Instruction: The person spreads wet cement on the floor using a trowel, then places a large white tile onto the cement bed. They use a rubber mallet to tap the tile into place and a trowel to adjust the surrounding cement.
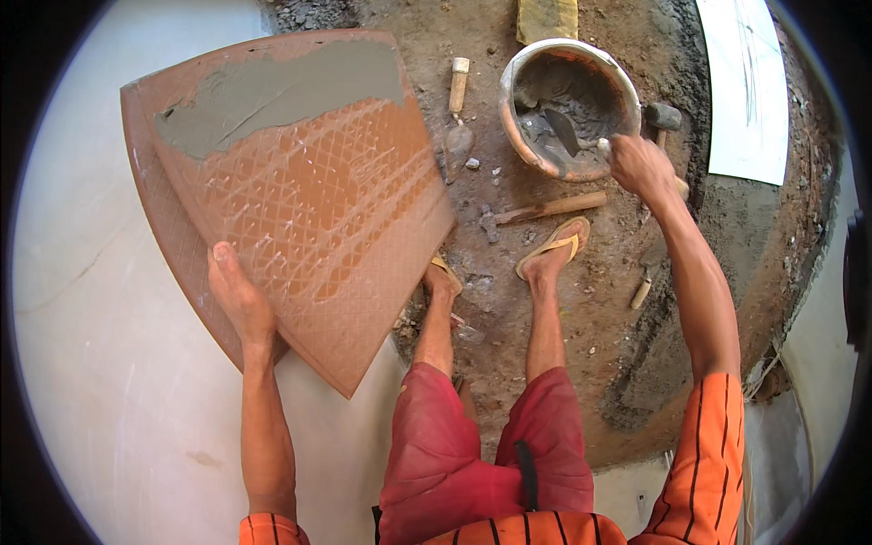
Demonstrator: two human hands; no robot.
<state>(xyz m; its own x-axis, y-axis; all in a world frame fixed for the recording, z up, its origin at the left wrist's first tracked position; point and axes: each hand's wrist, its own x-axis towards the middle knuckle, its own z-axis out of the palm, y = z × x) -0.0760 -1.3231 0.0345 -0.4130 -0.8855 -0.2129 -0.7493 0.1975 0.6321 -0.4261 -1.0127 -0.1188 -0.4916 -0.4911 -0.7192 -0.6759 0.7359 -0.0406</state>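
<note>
The tile (354, 204) is terracotta brown, crosshatched with paler lines; the mortar (291, 89) on it is plain grey. The basin (520, 143) is orange-brown with an off-white rim, the trowel blade (562, 133) dark grey. The 2 sleeves (701, 454) are orange with black stripes, the shorts (549, 427) crimson, the 2 flip-flops (570, 242) yellow-strapped, the mallet head (663, 116) charcoal.

Building site, I'd say from my end: rough brown dirt ground (604, 331), round pale-rimmed tub (507, 107) of wet grey mortar (565, 80), wooden-handled metal hammer (556, 207), dark-headed mallet (663, 116), plus large brown grid-scored tile (341, 218) part-coated with smooth grey layer (286, 86).
</note>
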